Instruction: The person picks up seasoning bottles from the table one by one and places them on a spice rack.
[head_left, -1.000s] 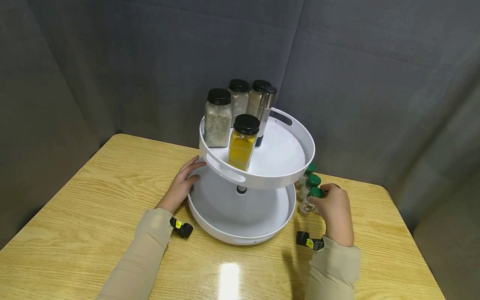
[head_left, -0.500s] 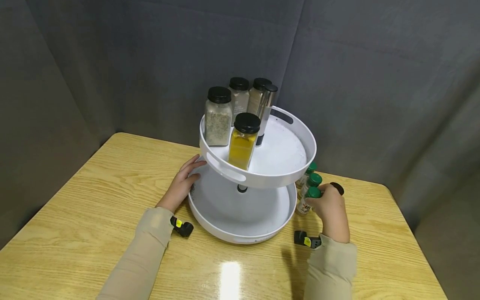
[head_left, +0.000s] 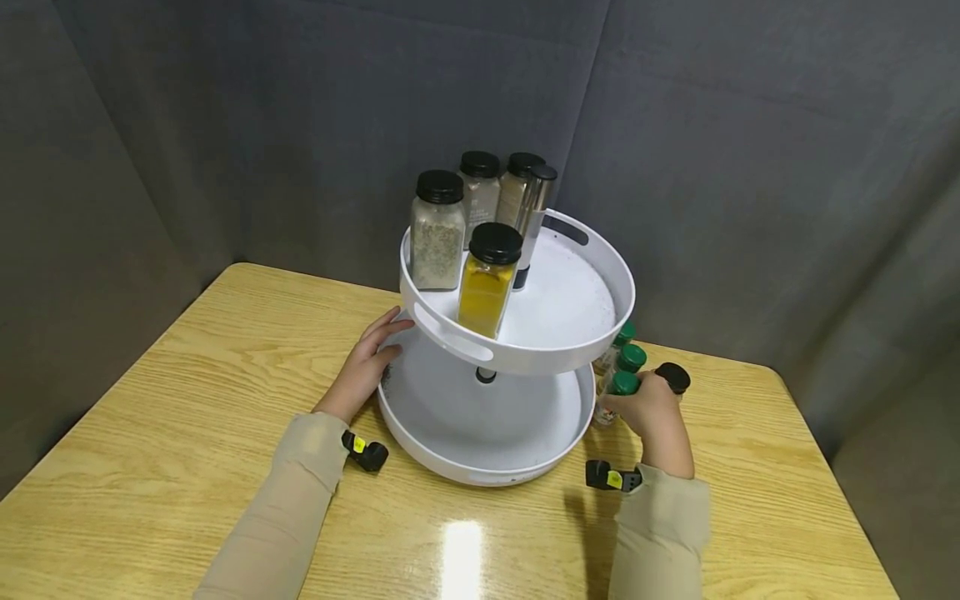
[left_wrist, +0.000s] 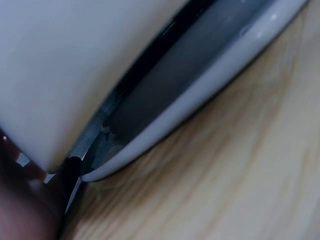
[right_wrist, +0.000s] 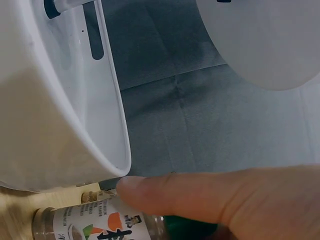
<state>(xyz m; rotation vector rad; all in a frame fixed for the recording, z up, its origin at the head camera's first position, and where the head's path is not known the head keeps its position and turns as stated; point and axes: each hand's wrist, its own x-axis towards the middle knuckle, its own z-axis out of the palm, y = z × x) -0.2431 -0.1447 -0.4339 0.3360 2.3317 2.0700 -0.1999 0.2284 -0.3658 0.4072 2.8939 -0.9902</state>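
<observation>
The left hand [head_left: 360,371] lies at the left of the lower tray [head_left: 517,421], its fingers fairly straight and spread over the rim, perhaps to steady the stand; it grips no jar. The right hand [head_left: 654,417] is curled around the nearest green-capped spice jar [head_left: 624,383], thumb lying along the printed label; its other fingers are largely hidden, but the hold looks like a light pinch suited to so narrow a jar. That jar is low on the right of the stand, near a second [head_left: 632,358] and a third green-capped jar [head_left: 626,333], the three in a rough line beside the trays. A black-lidded jar [head_left: 672,377] shows just beyond the right hand; whether the fingers touch it cannot be told. Above, the central post [head_left: 533,221] carries the upper tray [head_left: 577,300], where a jar of yellow powder [head_left: 482,300], a jar of dried herbs [head_left: 437,254] and two more black-lidded jars [head_left: 480,200] stand upright, their raised wall probably keeping them from sliding off. Underneath is a glossy, pale wood-grain table [head_left: 187,400] with a bright reflection at the front; creased dark grey cloth [head_left: 315,125] encloses it.
</observation>
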